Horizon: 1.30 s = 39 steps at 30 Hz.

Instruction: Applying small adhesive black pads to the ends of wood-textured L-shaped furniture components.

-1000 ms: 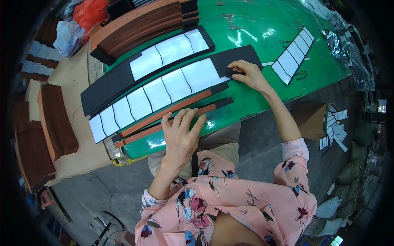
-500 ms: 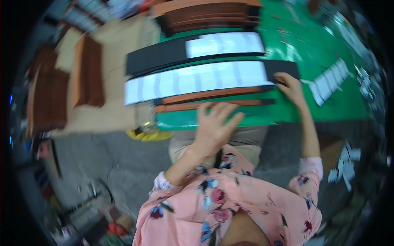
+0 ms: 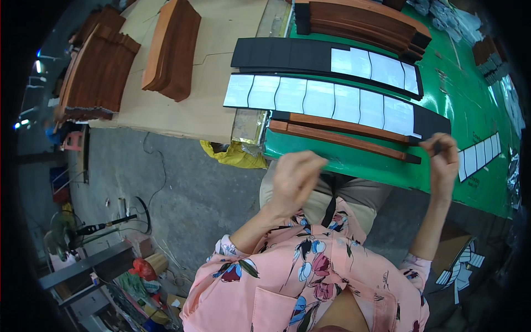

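My right hand (image 3: 444, 160) is raised at the right end of the lower black board, its fingers pinched on a small black piece (image 3: 437, 147). My left hand (image 3: 297, 180), slightly blurred, hovers in front of the table's near edge with its fingers curled together; whatever they may hold is hidden. Beyond it lie two slim reddish-brown wooden strips (image 3: 337, 140) with black ends, side by side. Past these is the lower black board (image 3: 434, 123), mostly covered by a row of white stickers (image 3: 319, 98). Behind it, a second black board (image 3: 276, 53) carries white stickers (image 3: 376, 65) on its right part.
Stacked curved wooden pieces (image 3: 359, 27) stand at the back. More brown wooden pieces (image 3: 171, 52) rest on cardboard (image 3: 221, 105) at the left. A white sticker strip (image 3: 479, 157) lies on the green tabletop (image 3: 343, 160) at the right. A yellow bag (image 3: 235, 156) hangs below the edge.
My left hand has drawn back from the wooden strips, its spread fingers now curled in. My right hand has come off the black board toward me with the black piece. The whole view has turned.
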Each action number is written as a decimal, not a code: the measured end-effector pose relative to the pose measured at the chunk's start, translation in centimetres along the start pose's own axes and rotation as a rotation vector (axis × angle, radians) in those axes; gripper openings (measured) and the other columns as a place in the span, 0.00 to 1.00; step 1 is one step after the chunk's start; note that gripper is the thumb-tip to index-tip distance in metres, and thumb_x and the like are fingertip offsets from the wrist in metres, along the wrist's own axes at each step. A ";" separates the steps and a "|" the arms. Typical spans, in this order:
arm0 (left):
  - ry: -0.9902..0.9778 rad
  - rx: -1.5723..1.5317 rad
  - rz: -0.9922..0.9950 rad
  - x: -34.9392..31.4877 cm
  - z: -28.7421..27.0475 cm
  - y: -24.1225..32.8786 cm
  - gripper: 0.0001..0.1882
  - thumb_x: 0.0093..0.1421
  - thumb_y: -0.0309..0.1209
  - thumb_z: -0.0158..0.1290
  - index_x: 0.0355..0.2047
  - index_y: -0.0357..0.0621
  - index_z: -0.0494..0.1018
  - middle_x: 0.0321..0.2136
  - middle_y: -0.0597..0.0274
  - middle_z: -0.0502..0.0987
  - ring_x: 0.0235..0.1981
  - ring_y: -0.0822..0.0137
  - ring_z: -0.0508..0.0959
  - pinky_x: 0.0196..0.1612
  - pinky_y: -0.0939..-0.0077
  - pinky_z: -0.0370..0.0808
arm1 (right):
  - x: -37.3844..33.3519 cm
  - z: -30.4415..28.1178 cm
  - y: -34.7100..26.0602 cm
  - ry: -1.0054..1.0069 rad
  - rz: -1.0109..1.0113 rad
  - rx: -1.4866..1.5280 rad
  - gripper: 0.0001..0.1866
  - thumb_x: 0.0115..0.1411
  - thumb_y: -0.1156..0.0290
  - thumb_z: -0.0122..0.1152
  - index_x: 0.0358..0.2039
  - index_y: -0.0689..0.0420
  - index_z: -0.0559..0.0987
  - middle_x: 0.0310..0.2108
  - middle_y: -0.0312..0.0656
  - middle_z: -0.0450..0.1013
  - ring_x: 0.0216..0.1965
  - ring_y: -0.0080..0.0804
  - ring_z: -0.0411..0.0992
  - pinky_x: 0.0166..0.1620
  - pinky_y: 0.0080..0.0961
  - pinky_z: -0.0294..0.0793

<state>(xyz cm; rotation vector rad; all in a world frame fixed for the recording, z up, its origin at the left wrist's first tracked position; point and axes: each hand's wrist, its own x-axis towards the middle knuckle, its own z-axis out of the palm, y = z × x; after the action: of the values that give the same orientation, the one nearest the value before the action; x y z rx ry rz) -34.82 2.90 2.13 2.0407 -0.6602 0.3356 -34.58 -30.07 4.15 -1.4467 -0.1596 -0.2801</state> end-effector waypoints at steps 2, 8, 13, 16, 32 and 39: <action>0.192 -0.029 -0.232 -0.6 -0.8 -1.6 0.14 0.51 0.16 0.50 0.39 0.39 0.71 0.37 0.58 0.72 0.38 0.67 0.72 0.39 0.77 0.67 | -1.2 3.2 0.3 -0.102 -0.021 -0.035 0.17 0.48 0.77 0.59 0.41 0.61 0.70 0.38 0.43 0.67 0.41 0.33 0.68 0.50 0.34 0.68; 0.273 -0.199 -0.606 -0.9 -1.8 -7.9 0.19 0.57 0.19 0.47 0.50 0.33 0.63 0.42 0.59 0.70 0.39 0.74 0.71 0.42 0.82 0.68 | -3.9 3.1 3.2 0.282 -0.086 0.212 0.18 0.49 0.80 0.57 0.43 0.58 0.71 0.40 0.43 0.66 0.44 0.33 0.66 0.56 0.38 0.66; 0.329 -0.279 -0.642 -1.5 -0.8 -9.1 0.18 0.52 0.21 0.53 0.45 0.36 0.69 0.36 0.58 0.72 0.32 0.71 0.73 0.36 0.77 0.70 | -5.8 1.5 5.1 0.345 -0.015 0.376 0.18 0.49 0.82 0.58 0.43 0.57 0.72 0.40 0.42 0.66 0.44 0.33 0.67 0.56 0.36 0.67; 0.351 -0.251 -0.617 -1.4 -0.3 -8.8 0.16 0.52 0.21 0.53 0.42 0.36 0.70 0.35 0.58 0.72 0.31 0.71 0.73 0.35 0.78 0.70 | -5.9 0.9 5.7 0.372 0.005 0.412 0.19 0.49 0.82 0.58 0.43 0.58 0.72 0.39 0.42 0.66 0.44 0.33 0.67 0.57 0.36 0.67; 0.218 -0.118 -0.288 -1.8 -2.1 -2.6 0.12 0.52 0.16 0.52 0.38 0.36 0.70 0.36 0.59 0.72 0.34 0.71 0.71 0.38 0.79 0.68 | -2.9 12.3 2.3 -0.126 0.210 -0.313 0.20 0.45 0.82 0.63 0.42 0.61 0.73 0.37 0.42 0.71 0.39 0.28 0.72 0.43 0.23 0.74; -0.059 -0.332 -0.313 -0.2 -2.5 -1.2 0.20 0.44 0.23 0.62 0.40 0.38 0.73 0.35 0.57 0.74 0.32 0.68 0.74 0.35 0.77 0.70 | -1.0 15.9 1.7 -0.382 -0.015 -0.565 0.19 0.45 0.83 0.61 0.40 0.60 0.74 0.34 0.44 0.73 0.34 0.35 0.74 0.34 0.25 0.73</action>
<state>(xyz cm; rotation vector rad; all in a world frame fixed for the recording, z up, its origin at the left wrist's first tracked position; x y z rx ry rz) -34.25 5.54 2.51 1.8018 -0.3917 -0.0179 -34.10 -14.06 4.22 -2.0543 -0.4261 -0.0546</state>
